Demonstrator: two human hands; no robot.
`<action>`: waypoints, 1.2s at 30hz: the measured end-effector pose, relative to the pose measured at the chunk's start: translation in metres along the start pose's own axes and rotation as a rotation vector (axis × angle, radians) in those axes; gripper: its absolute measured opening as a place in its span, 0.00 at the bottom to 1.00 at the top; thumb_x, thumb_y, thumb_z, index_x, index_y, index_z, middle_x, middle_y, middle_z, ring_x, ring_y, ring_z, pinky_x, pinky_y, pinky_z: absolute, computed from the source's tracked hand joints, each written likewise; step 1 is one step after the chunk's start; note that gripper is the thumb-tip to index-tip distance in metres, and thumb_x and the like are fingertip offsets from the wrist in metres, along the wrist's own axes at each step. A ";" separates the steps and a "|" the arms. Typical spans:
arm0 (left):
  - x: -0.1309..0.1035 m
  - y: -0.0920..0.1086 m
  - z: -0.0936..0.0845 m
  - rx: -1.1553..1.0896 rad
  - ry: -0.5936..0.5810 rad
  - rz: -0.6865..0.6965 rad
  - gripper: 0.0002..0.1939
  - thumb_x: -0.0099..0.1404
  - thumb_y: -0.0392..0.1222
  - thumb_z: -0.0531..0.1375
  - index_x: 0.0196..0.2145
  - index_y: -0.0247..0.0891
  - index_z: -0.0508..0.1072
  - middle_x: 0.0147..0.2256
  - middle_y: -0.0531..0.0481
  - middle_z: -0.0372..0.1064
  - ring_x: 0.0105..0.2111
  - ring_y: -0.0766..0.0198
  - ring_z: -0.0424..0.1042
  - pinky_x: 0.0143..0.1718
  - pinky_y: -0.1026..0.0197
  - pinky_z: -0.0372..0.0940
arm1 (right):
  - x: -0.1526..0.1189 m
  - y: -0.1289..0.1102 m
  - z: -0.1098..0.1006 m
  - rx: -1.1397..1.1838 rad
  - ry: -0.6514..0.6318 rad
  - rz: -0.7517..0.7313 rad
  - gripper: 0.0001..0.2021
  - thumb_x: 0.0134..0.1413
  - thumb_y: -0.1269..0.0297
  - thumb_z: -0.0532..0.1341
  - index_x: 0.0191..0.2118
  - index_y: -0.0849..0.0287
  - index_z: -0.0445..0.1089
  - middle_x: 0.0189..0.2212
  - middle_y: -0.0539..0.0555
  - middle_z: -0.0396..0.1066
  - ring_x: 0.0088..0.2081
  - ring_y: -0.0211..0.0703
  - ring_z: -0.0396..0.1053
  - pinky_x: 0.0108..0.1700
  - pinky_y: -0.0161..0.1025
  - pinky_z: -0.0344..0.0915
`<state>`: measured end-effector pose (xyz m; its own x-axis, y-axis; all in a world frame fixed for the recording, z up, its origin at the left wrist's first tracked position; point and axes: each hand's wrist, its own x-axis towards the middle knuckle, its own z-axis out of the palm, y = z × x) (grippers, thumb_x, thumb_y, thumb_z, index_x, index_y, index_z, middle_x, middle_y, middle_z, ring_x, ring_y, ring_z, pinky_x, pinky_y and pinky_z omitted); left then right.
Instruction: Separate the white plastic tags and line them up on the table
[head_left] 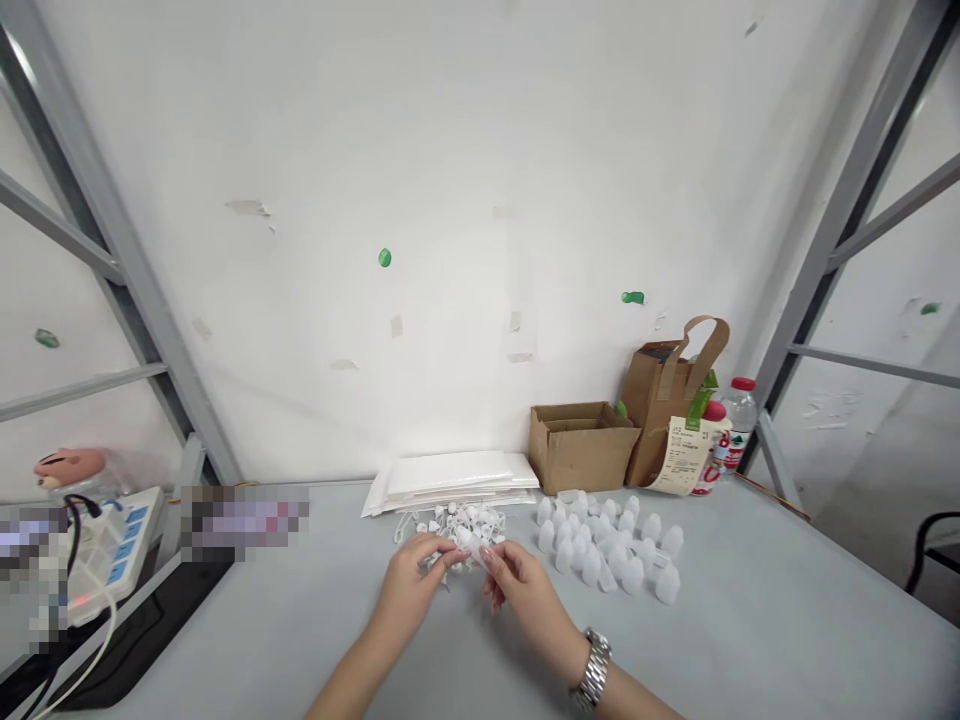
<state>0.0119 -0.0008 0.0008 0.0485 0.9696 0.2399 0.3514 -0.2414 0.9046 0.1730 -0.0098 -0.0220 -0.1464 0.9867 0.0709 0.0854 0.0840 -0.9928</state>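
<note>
1. Right hand (pixel 523 588): nearer the desk's right edge than the other hand; thumb and forefinger pinch one end of a small white piece (pixel 474 545). A metal-link watch (pixel 594 670) is on that wrist.
2. Left hand (pixel 420 570): thumb and forefinger closed on the opposite end of the same piece. The hands face each other, fingertips near but apart. The piece's exact form is partly hidden by the fingers.
3. Black panel (pixel 157 625): lies flat at the left of the desk (pixel 315 590). A white power strip (pixel 124 550) with blue switches and plugged-in cables is beside it.
4. Translucent white pieces (pixel 600 545): a loose group, right of the right hand, mostly upright; a few lie on their sides.
5. Pile of small white parts (pixel 480 520): directly behind the held piece, mixed, some with thin loops.
6. White flat packets (pixel 457 475): stacked along the back edge, behind the pile.
7. Cardboard box (pixel 585 462): open-topped, at the back edge, right of the packets.
8. Brown paper bag (pixel 649 415): upright, beside the box, toward the back right corner; a printed slip (pixel 684 455) hangs on its front.
9. Clear bottle (pixel 741 412): red cap, right of the bag.
10. Wall (pixel 450 150): white, beyond the back edge, with tape remnants and green spots.
</note>
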 end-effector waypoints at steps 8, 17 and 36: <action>0.002 -0.002 0.003 -0.108 0.013 -0.040 0.14 0.52 0.53 0.59 0.28 0.40 0.76 0.34 0.48 0.75 0.39 0.54 0.69 0.42 0.59 0.61 | -0.009 -0.009 -0.001 -0.193 0.082 -0.146 0.11 0.52 0.55 0.56 0.33 0.58 0.66 0.23 0.49 0.64 0.26 0.39 0.61 0.31 0.36 0.58; 0.003 0.000 0.001 -0.232 -0.087 -0.088 0.16 0.50 0.54 0.60 0.26 0.38 0.77 0.31 0.47 0.75 0.35 0.57 0.70 0.40 0.60 0.62 | -0.007 -0.004 0.002 -0.063 -0.076 -0.029 0.19 0.51 0.45 0.52 0.25 0.57 0.61 0.15 0.45 0.59 0.19 0.35 0.57 0.24 0.33 0.55; 0.000 0.016 -0.009 -0.274 -0.243 -0.115 0.13 0.49 0.52 0.62 0.19 0.38 0.73 0.21 0.50 0.71 0.26 0.61 0.69 0.32 0.62 0.62 | -0.008 -0.007 -0.007 -0.352 0.152 -0.302 0.08 0.54 0.61 0.54 0.37 0.57 0.66 0.28 0.53 0.68 0.30 0.43 0.64 0.35 0.39 0.60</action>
<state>0.0096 -0.0048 0.0183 0.2548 0.9644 0.0704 0.1057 -0.1002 0.9893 0.1806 -0.0177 -0.0147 -0.0731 0.9177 0.3904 0.3927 0.3863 -0.8346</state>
